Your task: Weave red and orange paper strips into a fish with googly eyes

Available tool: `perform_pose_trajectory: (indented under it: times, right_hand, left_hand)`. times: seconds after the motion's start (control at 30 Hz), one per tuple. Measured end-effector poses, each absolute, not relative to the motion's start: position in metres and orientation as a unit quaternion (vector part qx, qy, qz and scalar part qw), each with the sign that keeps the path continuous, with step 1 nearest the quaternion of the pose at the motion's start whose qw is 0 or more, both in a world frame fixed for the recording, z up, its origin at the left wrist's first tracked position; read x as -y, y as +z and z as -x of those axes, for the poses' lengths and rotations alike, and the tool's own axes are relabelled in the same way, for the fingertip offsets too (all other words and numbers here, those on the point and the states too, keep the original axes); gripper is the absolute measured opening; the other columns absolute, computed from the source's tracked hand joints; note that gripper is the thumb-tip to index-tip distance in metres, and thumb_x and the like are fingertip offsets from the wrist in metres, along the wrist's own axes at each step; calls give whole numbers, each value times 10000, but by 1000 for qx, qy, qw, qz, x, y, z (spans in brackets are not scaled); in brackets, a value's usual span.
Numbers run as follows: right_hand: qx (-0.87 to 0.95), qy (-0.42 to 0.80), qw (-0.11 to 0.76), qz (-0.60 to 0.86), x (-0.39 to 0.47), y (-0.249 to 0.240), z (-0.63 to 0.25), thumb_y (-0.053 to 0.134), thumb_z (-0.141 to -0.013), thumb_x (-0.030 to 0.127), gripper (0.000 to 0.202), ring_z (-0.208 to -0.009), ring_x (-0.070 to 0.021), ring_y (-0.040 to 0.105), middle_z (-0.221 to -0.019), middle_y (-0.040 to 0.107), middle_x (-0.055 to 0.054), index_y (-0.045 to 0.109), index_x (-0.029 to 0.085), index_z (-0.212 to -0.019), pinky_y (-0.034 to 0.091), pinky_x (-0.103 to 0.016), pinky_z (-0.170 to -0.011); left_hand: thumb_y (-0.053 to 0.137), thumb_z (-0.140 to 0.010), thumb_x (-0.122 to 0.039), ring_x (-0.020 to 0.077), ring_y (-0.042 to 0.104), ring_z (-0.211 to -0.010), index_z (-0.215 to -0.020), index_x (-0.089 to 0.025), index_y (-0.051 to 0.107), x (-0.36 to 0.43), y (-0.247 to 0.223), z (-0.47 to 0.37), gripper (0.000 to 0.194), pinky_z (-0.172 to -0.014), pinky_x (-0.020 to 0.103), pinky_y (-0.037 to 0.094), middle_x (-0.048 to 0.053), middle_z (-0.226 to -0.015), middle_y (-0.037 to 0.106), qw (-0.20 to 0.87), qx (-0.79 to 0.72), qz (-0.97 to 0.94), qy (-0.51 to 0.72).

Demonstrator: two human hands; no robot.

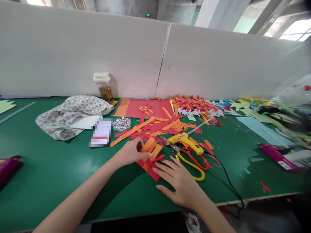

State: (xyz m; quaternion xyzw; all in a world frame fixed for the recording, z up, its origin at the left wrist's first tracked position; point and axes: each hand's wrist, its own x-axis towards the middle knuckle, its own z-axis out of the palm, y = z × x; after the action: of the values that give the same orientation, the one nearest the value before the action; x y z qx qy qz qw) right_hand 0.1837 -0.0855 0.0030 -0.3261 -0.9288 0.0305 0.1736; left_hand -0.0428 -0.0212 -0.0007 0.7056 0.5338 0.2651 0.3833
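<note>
- Left hand (130, 152): thumb and fingers pinch woven paper (148, 164) lying between both hands.
- Right hand (178, 179): fingers spread, tips at paper's right edge.
- Scissors (176, 148), glue gun (186, 141): just beyond right hand.
- Loose strips (167, 125): ahead of both.

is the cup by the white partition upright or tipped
Upright: the cup has its white lid at the top, with amber liquid settled in the lower part.

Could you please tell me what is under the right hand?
Some fingertips of the right hand lie over the woven red and orange paper; the green table shows around the thumb. What is directly beneath the rest of the hand is covered.
</note>
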Motion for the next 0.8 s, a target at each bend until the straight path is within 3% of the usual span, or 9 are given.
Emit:
perform_pose_trajectory:
  times: [0.1,0.2,0.33,0.5,0.6,0.67,0.8]
  right_hand:
    - [928,31,191,318,84,2,-184,539,-840,367,373,-1073,-239,564,-1137,648,-47,563,238,-1190,383,-494,-982]
    - [913,23,244,327,82,-3,-187,547,-838,284,309,-1021,-225,583,-1060,666,-66,579,219,-1138,409,-463,-963]
    - [842,103,360,387,84,-5,-186,546,-829,224,292,-959,-204,597,-1048,638,-85,531,216,-1120,497,-359,-836]
    - [694,284,462,474,83,11,-172,582,-814,346,399,-954,-188,602,-1173,585,-75,475,256,-1188,517,-306,-771]
    - [663,324,452,502,76,20,-165,619,-793,340,164,-848,-173,629,-928,673,-33,629,240,-922,516,-276,-734]
    - [645,338,460,508,71,24,-164,644,-771,338,115,-772,-164,636,-799,679,-20,655,224,-785,521,-260,-691]
    - [631,370,479,486,62,33,-163,673,-745,318,111,-715,-155,640,-752,674,-13,660,211,-774,537,-255,-663]
  left_hand:
    - [773,-570,-377,180,608,-709,-1041,-174,501,22,-1,41,581,-593,275,437,14,-792,648,541,-473,-634,287]
    - [774,-603,-269,181,630,-811,-1049,-171,546,23,7,44,511,-706,298,474,48,-910,671,628,-386,-586,336]
    - [765,-629,-225,150,627,-739,-860,-138,645,26,22,50,274,-694,272,487,42,-848,683,663,-348,-553,366]
    - [761,-647,-215,155,631,-824,-999,-182,642,29,24,46,372,-719,258,492,38,-928,683,661,-349,-560,357]
    - [757,-653,-210,163,633,-854,-1001,-181,639,28,23,43,369,-735,267,496,50,-963,678,667,-331,-566,353]
    - [757,-652,-202,162,635,-844,-995,-177,634,28,23,43,365,-730,267,497,54,-961,678,675,-320,-566,351]
    - [758,-646,-186,159,634,-826,-1011,-179,616,26,23,46,392,-742,278,490,43,-915,676,701,-299,-543,352]
